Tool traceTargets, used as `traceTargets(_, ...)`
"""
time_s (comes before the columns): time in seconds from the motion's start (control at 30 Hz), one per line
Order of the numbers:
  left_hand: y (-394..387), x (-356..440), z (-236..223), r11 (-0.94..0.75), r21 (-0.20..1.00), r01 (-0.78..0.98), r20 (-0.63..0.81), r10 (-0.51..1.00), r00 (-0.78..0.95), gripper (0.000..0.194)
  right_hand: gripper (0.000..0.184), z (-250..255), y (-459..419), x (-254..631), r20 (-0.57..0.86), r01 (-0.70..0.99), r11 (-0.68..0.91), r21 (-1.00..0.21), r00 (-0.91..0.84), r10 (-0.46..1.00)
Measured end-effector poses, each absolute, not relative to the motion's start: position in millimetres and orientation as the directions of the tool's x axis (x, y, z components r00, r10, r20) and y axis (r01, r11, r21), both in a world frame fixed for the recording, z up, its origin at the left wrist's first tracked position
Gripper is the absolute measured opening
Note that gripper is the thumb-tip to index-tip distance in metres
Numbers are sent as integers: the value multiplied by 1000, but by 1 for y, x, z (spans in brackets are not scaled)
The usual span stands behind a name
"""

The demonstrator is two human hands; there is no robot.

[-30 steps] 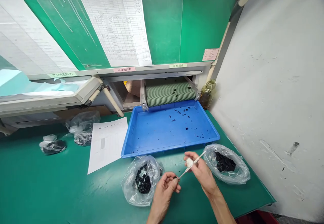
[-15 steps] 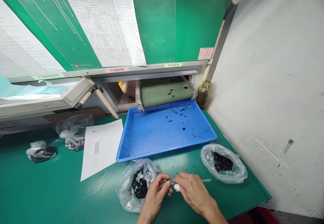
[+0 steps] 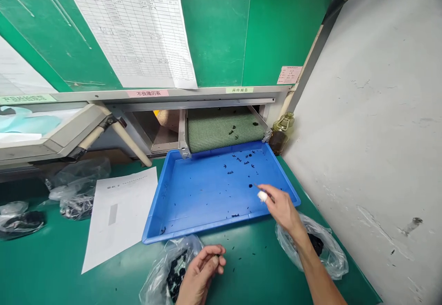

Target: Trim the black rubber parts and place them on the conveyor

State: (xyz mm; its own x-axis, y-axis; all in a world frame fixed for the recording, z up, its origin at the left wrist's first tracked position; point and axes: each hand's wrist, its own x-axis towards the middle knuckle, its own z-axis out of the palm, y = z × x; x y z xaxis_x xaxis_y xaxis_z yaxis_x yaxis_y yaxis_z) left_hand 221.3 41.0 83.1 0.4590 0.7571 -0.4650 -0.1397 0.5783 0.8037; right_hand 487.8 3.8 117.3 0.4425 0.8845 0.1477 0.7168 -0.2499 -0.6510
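Observation:
My right hand (image 3: 281,206) reaches over the blue tray (image 3: 193,224), closed on a thin white-wrapped pick tool (image 3: 262,194) whose tip points at a small black part (image 3: 250,186) on the tray floor. My left hand (image 3: 202,270) rests low on the green table, fingers curled in a pinch beside a clear bag of black parts (image 3: 171,273). What the left fingers hold is too small to name. Several more tiny black parts (image 3: 241,160) lie scattered at the tray's far end.
A green conveyor belt (image 3: 224,132) feeds into the tray's back edge. A second clear bag of black parts (image 3: 319,245) lies under my right forearm. A white paper sheet (image 3: 119,213) and more bags (image 3: 74,190) sit left. A glass bottle (image 3: 281,132) stands by the white wall.
My hands have parted: the right one, with the pick tool, moved up from the table front into the blue tray. The left hand stayed low by the bag.

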Motion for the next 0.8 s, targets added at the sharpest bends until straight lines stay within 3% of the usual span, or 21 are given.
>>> traceTargets(0.13,48,223,84,686,703,-188,-564,698,441,32,33,114,56,526,56,763,-390,-515,484,873)
traceTargets(0.33,57,228,83,764,594,-251,-620,634,462,27,23,64,97,524,-129,794,-414,-445,400,907)
traceTargets(0.5,66,243,82,777,542,-319,-557,617,556,21,24,74,95,505,-161,759,-323,-565,283,946)
traceTargets(0.7,76,269,99,707,594,-384,-428,682,593,25,20,122,51,451,-85,547,-141,-825,126,988)
traceTargets(0.8,73,273,104,685,625,-374,-391,690,609,25,17,131,29,426,-53,486,-115,-866,139,989)
